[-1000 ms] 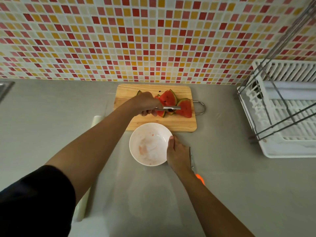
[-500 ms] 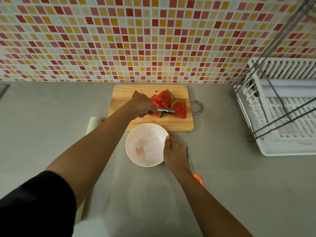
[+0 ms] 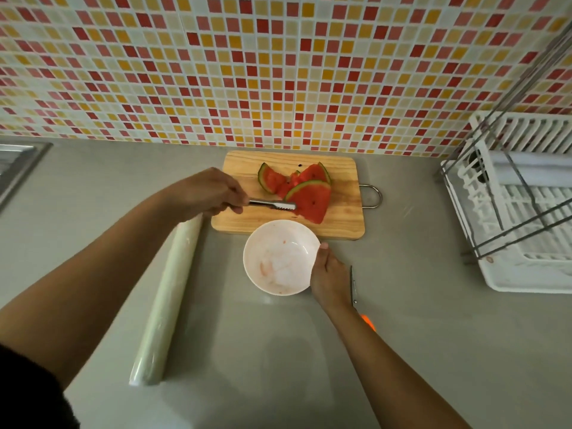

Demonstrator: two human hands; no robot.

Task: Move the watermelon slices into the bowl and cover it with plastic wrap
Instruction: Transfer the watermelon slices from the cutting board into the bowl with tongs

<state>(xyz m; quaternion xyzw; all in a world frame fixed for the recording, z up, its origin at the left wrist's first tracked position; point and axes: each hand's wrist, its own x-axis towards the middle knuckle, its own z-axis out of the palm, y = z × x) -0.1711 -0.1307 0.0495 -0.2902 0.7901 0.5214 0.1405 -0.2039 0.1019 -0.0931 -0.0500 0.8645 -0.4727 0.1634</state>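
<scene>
Several watermelon slices point(image 3: 280, 181) lie on a wooden cutting board point(image 3: 343, 218) by the tiled wall. My left hand point(image 3: 207, 191) grips metal tongs point(image 3: 272, 205), whose tips pinch the nearest slice point(image 3: 311, 201), lifted and tilted over the board's front edge. Just in front of the board sits a white bowl point(image 3: 280, 258) holding only pink juice smears. My right hand point(image 3: 329, 272) rests against the bowl's right rim, thumb on the edge. A roll of plastic wrap point(image 3: 168, 300) lies on the counter under my left forearm.
A knife point(image 3: 354, 287) with an orange handle lies right of my right hand. A white dish rack point(image 3: 526, 205) with metal bars stands at the far right. A sink edge point(image 3: 18, 164) shows at the far left. The grey counter extends toward me.
The tongs have closed on the front slice and drawn it out of the pile toward the bowl. My left arm has shifted left, uncovering the plastic wrap roll. The right hand stays at the bowl.
</scene>
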